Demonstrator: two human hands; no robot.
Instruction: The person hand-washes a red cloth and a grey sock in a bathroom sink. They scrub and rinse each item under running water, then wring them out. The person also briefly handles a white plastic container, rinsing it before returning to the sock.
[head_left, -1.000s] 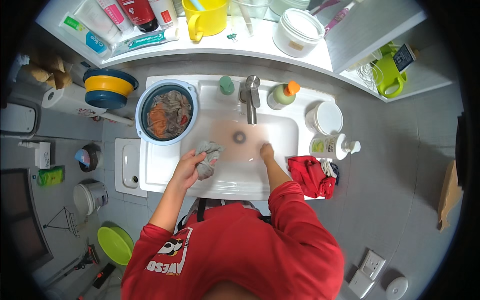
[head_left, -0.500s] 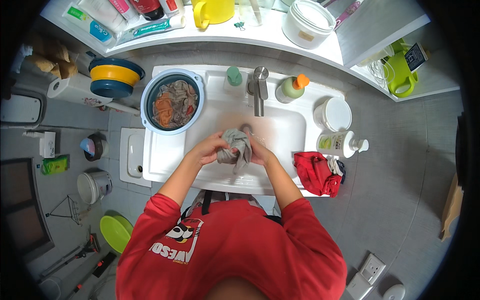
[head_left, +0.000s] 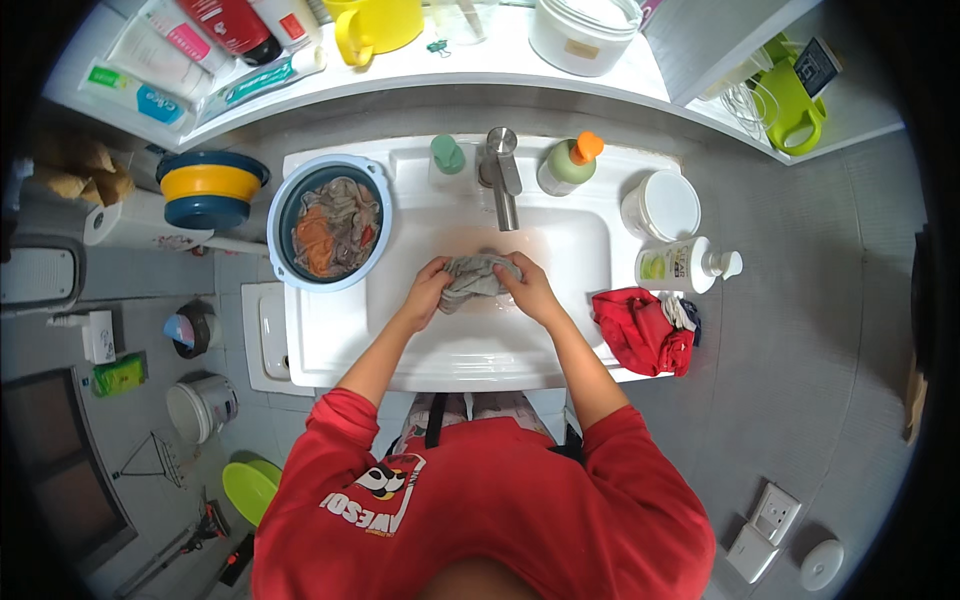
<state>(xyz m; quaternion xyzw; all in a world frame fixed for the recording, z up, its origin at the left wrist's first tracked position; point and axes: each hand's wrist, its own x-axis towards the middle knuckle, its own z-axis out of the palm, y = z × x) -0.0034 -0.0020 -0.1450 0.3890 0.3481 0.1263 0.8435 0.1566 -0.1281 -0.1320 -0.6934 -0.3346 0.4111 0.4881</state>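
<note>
A wet grey cloth [head_left: 472,280], bunched and folded, is stretched between my two hands over the basin of the white sink [head_left: 420,365]. My left hand [head_left: 428,290] grips its left end with the fingers closed. The opposite end is pinched in my right hand [head_left: 530,285]. Beneath the cloth, shallow brownish water lies in the basin near the drain. Just beyond it stands the metal faucet [head_left: 504,180]. A blue basin [head_left: 281,247] on the sink's left side holds crumpled grey and orange cloths [head_left: 335,225].
Along the sink's back edge stand a green-capped container [head_left: 447,155] and a green bottle with an orange pump [head_left: 570,165]. To the right are a white tub [head_left: 662,206], a white pump bottle [head_left: 675,265] and red clothing [head_left: 640,330]. A loaded shelf [head_left: 480,85] overhangs the back.
The cloth has gone from a hanging bunch to a wider, flatter bundle between my hands. My right hand has turned over its right end. The whole view has shifted slightly.
</note>
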